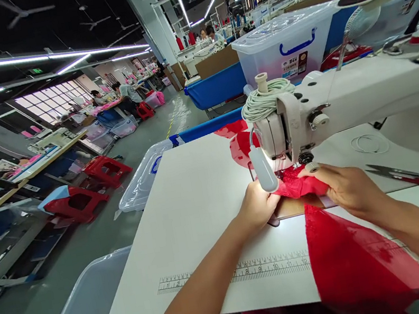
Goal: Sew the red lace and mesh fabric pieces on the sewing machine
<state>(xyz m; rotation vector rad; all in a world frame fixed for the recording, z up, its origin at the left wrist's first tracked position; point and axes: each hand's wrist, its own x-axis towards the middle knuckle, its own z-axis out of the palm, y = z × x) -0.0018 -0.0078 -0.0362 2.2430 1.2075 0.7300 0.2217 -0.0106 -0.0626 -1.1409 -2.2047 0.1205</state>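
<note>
Red fabric [298, 186] lies bunched under the needle area of a white sewing machine [345, 102]. My left hand [255, 205] grips its left edge beside the small white lamp [263, 169], fingers closed and partly hidden. On the right side, my right hand [349, 188] pinches the same fabric between thumb and fingers. A larger red fabric piece [354, 256] hangs over the table's front edge below my right hand. Behind the machine head are more red pieces [241, 149]. Thread snips [413, 176] rest to the right of my right hand.
The white table [187, 214] has a printed ruler [276, 265] along its front. Clear plastic bins stand at its left, one [92, 300] near me. A lidded box [287, 42] sits behind the machine. Red stools [76, 201] and other workstations fill the left side.
</note>
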